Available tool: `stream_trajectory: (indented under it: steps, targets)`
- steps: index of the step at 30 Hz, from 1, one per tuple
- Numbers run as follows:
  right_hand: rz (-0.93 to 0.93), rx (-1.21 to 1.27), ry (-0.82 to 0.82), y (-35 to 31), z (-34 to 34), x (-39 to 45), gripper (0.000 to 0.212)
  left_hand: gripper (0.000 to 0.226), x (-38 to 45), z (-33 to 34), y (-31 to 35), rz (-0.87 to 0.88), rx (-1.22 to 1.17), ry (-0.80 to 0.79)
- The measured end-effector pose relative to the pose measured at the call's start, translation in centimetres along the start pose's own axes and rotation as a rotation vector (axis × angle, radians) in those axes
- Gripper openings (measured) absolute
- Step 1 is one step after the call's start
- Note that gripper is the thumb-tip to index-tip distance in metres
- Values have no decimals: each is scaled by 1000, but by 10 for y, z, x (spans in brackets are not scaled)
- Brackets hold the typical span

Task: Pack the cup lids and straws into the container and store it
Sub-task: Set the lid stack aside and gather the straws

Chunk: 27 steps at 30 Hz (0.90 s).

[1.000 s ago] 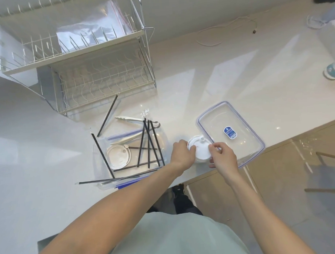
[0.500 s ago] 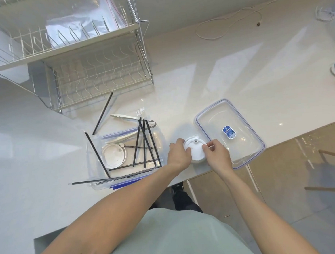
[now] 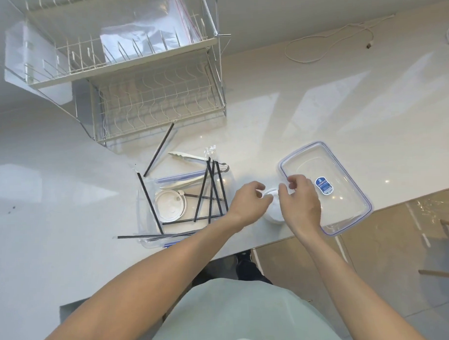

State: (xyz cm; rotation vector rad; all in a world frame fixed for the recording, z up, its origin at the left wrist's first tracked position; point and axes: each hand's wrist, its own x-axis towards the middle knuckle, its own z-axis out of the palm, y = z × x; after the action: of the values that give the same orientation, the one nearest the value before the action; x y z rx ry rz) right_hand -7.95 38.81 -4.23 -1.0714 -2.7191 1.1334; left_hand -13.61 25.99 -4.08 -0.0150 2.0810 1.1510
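A white cup lid (image 3: 272, 214) sits near the counter's front edge, between my two hands. My left hand (image 3: 247, 206) curls around its left side. My right hand (image 3: 302, 205) covers its right side, fingertips pinched at its top rim. To the left stands a clear container (image 3: 148, 238) with another white cup lid (image 3: 168, 205) inside and several black straws (image 3: 211, 188) lying across it. One loose straw (image 3: 158, 149) lies on the counter behind it. The container's clear cover (image 3: 347, 206), with a blue seal and sticker, lies flat to the right of my hands.
A two-tier wire dish rack (image 3: 150, 103) stands at the back left with a clear zip bag (image 3: 147, 27) on its top tier. White tongs (image 3: 190, 158) lie behind the container. A white cable (image 3: 316, 48) lies far right. The counter edge (image 3: 284, 240) runs just below my hands.
My right hand has slid over the white cup lid and hides more of it. My left hand stays at the lid's left side.
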Motion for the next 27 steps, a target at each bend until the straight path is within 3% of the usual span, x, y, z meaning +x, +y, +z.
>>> stream_trajectory:
  steps: [4,8,12,16,18,22,25,27]
  targets:
    - [-123,300,-153,-63,16,-14,8,15,-12,-69,-13,48,-135,226]
    - [-254,248,-427,-104,58,-29,11,12,-22,-133,-60,-48,-107,433]
    - [-283,23,-630,-121,107,-39,25,31,-28,-157,-106,-124,126,328]
    - [-121,-89,-769,-124,141,-45,52,48,-31,-151,-128,-103,399,150]
    - [-40,-85,-805,-122,152,-48,58,51,-30,-148,-135,-115,521,139]
    - [161,109,-824,-120,163,-49,43,40,-33,-146,-140,-54,685,168]
    - [211,285,-794,-127,156,-52,28,30,-39,-151,-139,8,605,207]
    - [241,365,-764,-132,147,-55,29,23,-44,-157,-137,47,549,255]
